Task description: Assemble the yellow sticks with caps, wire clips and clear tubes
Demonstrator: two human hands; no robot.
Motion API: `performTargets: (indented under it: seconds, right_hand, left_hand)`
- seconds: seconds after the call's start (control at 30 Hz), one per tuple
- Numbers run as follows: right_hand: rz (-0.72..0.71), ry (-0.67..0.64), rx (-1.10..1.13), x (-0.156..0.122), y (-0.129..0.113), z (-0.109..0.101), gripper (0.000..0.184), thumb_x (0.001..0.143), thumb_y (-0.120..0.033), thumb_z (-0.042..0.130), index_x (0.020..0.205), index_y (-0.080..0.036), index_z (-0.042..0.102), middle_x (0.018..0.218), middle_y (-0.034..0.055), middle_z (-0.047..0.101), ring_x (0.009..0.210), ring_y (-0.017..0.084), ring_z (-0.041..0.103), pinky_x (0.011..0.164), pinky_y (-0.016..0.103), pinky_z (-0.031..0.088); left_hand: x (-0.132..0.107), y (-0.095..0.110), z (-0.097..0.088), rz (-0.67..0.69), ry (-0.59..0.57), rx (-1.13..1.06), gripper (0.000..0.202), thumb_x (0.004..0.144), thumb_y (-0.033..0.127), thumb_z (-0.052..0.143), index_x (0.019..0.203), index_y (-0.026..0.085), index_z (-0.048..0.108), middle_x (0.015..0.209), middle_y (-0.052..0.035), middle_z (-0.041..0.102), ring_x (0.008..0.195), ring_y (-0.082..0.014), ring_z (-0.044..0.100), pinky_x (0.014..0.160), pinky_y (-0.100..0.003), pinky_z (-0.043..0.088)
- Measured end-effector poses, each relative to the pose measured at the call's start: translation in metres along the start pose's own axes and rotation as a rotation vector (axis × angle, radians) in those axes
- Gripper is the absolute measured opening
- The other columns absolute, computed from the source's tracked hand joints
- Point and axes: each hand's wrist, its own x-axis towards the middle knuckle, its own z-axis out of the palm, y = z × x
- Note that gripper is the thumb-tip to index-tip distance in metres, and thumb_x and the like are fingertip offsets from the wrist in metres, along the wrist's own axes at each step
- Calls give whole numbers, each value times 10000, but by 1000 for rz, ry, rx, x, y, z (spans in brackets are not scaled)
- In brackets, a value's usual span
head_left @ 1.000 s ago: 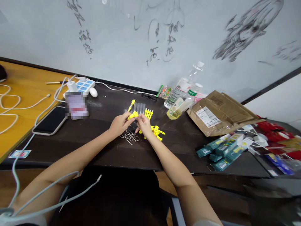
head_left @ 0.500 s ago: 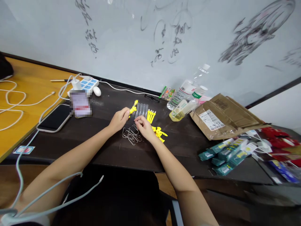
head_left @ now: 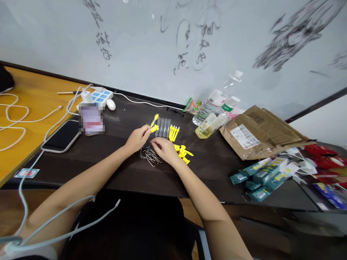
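My left hand (head_left: pixel 138 138) pinches a small yellow plastic part (head_left: pixel 154 128) between thumb and fingertips. Just beyond it lies a yellow piece with a clear section (head_left: pixel 155 120). My right hand (head_left: pixel 165 148) is closed, fingers curled towards the thumb; what they hold, if anything, is hidden. It hovers at the near ends of several clear plastic tubes (head_left: pixel 164 127). Bent metal wire hooks (head_left: pixel 150 156) lie in a loose pile below and left of it. Beside the tubes are several slim yellow rods with metal tips (head_left: pixel 174 133), and loose yellow plastic parts (head_left: pixel 183 152) sit right of my right wrist.
Drink bottles (head_left: pixel 214 121) and a brown parcel (head_left: pixel 252 133) stand at the right. Nearer are dark green boxes (head_left: pixel 261 184). On the left lie a phone (head_left: pixel 62 136), a power strip (head_left: pixel 101 97) and white cables. A whiteboard (head_left: pixel 141 54) rises behind the desk.
My right hand has drawn slightly left and down, away from the tubes. My left hand has shifted little, and the yellow part in it now points more to the right.
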Motion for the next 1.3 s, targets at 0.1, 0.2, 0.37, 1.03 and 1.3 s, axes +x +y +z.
performTargets:
  seconds: [0.1,0.2,0.37,1.03,1.3]
  right_hand:
    - [108,108,19,0,2,-1,193,903,-241,466,931,-209,655,842,27,669,688,145,572,684,264,419]
    - [213,212,78,0,8,-2,184,903,-277,465,944,-211,632,717,-3,610,607,134,525,628,257,392]
    - [288,362,296,1,15,-1,166,896,-315,476,1005,-207,538,637,-41,495,577,122,475,607,250,377]
    - [280,345,584,6,13,-3,259,864,-411,547,1006,-197,578,752,-13,530,631,102,480,614,245,402]
    - [285,341,604,6,13,-2,259,853,-420,559,992,-203,584,727,-19,515,605,102,462,593,249,390]
  left_hand:
    - [0,1,0,7,-10,0,276,955,330,341,894,171,559,690,7,576,639,-131,532,652,-235,375]
    - [-1,2,1,5,-25,22,280,953,341,346,910,170,564,697,2,588,638,-134,539,640,-237,373]
    - [-3,2,2,28,-83,106,283,946,383,372,984,185,569,802,-10,640,676,-141,567,635,-244,377]
    - [-5,-1,6,101,-170,122,283,939,399,387,1027,193,559,911,-27,652,756,-150,591,701,-264,434]
    - [-6,-2,6,118,-190,141,313,928,418,430,1143,224,548,1025,-18,661,841,-154,620,750,-268,462]
